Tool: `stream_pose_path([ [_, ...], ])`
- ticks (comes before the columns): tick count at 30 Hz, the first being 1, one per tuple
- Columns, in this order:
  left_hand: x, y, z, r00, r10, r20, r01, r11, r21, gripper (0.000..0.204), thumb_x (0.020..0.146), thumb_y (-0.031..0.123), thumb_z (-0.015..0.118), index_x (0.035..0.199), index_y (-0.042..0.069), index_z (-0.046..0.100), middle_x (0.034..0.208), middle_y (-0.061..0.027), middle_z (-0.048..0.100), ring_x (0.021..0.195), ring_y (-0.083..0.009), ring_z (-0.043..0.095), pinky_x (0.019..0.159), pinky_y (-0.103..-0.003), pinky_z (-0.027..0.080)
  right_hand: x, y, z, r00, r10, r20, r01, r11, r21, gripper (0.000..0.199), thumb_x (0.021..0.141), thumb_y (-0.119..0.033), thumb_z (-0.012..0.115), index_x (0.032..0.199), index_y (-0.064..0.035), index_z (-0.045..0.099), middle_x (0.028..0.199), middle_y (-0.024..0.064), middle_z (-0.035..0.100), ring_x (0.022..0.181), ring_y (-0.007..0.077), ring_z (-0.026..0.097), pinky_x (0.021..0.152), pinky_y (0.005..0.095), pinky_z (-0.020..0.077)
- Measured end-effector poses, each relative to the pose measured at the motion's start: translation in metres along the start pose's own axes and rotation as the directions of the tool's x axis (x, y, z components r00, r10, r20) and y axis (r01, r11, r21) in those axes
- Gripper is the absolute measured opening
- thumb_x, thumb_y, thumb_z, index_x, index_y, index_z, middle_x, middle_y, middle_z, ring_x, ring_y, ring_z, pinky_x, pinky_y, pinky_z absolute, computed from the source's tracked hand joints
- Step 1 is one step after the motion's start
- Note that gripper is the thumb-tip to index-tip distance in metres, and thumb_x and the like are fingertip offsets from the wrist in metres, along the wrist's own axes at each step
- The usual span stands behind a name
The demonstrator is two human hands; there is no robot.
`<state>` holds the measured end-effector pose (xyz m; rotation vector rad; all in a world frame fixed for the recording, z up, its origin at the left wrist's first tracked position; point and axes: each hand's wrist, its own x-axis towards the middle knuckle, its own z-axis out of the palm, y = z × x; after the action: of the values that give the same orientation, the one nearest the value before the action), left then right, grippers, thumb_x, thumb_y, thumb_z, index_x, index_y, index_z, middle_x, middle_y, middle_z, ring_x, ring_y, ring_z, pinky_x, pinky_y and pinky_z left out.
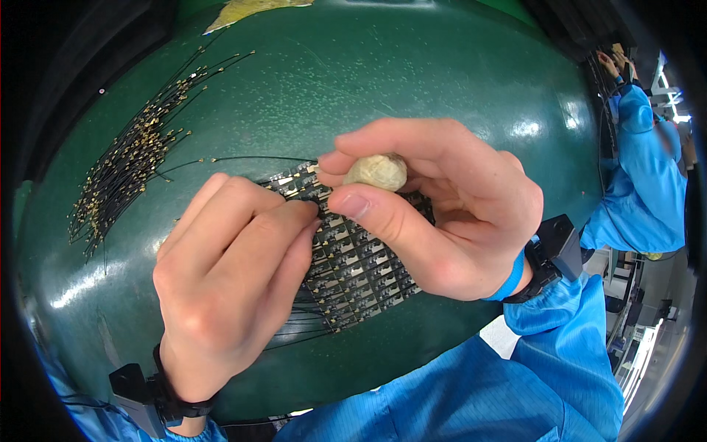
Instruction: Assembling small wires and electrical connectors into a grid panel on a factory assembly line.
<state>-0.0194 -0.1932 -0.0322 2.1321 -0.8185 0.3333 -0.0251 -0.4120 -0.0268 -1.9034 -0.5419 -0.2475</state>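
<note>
Two hands on the circuit panel (361,272).
Our left hand (228,287) pins it, fingers closed; right hand (449,214) pinches a beige lump (376,172). We advise light, even pressure.

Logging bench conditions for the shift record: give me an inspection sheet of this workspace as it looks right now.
Surface: green mat, glossy, with scuffs.
Job's things: black panel of small circuit boards under both hands; cream putty-like lump.
Clutter: yellowish scrap at the mat's far edge.
Grippers: left hand presses its fingers on the panel; right hand pinches the lump. Both wear black wrist units.
Cables: pile of thin black leads with gold ends far left; more leads run out from under the panel.
Surroundings: another person in a blue sleeve at right.
</note>
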Motion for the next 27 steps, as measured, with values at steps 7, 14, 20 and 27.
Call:
stream_pose_path([
  [7,0.0004,-0.0001,0.0000,1.000,-0.001,0.015,0.001,1.000,0.008,0.024,0.073,-0.015,0.082,0.093,-0.005,0.073,0.087,-0.0131,0.069,0.077,-0.0294,0.066,0.067,-0.037,0.052,0.0005,0.0017,-0.0011,0.999,-0.036,0.018,0.036,0.998,-0.048,0.031,0.092,0.011,0.081,0.120,0.0133,0.069,0.100,0.0231,0.082,0.094,0.0236,0.082,0.085,0.0313,0.0661],
  [14,-0.0027,-0.0025,0.0020,1.000,0.004,0.006,-0.004,1.000,0.004,0.024,0.073,-0.015,0.082,0.093,-0.005,0.073,0.087,-0.0131,0.068,0.077,-0.0294,0.066,0.067,-0.037,0.052,-0.0004,0.0059,0.0019,0.994,-0.105,0.019,0.107,0.990,-0.092,0.030,0.090,0.013,0.082,0.118,0.0137,0.070,0.099,0.0222,0.082,0.091,0.0225,0.082,0.082,0.0300,0.0656],
  [20,-0.0016,-0.0006,-0.0001,1.000,0.004,0.010,-0.004,1.000,0.010,0.024,0.074,-0.015,0.082,0.094,-0.004,0.074,0.087,-0.0128,0.068,0.075,-0.0291,0.064,0.066,-0.037,0.050,-0.0017,0.0033,0.0021,0.999,-0.052,-0.010,0.051,0.998,-0.042,0.031,0.091,0.013,0.081,0.120,0.0140,0.070,0.099,0.0226,0.082,0.093,0.0230,0.082,0.084,0.0302,0.0653],
  [27,-0.0026,0.0000,0.0004,1.000,-0.004,0.012,0.004,1.000,0.005,0.024,0.074,-0.015,0.082,0.094,-0.004,0.075,0.087,-0.0127,0.068,0.075,-0.0288,0.064,0.066,-0.037,0.050,-0.0030,0.0034,0.0022,0.999,-0.044,0.003,0.045,0.998,-0.047,0.032,0.092,0.013,0.080,0.122,0.0139,0.069,0.100,0.0229,0.082,0.094,0.0228,0.082,0.085,0.0299,0.0651],
])
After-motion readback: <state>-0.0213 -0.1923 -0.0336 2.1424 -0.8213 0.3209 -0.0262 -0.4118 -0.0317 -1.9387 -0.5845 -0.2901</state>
